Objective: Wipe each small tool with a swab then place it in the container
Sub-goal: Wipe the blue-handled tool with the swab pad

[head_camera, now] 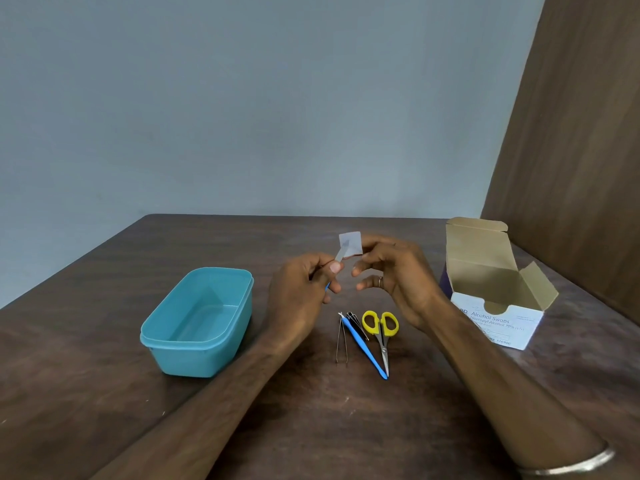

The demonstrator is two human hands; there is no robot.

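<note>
The wooden table [104, 393] carries everything. The teal container [197, 323] sits left of your hands, the open swab box [495, 292] right. Your left hand [298, 296] pinches a small blue-handled tool [337, 258]; your right hand [398, 275] pinches the swab [350, 243] against its tip, other fingers loosely spread. Scissors [381, 329], tweezers [341, 337] and a blue tool [365, 351] lie just right of the container.
</note>
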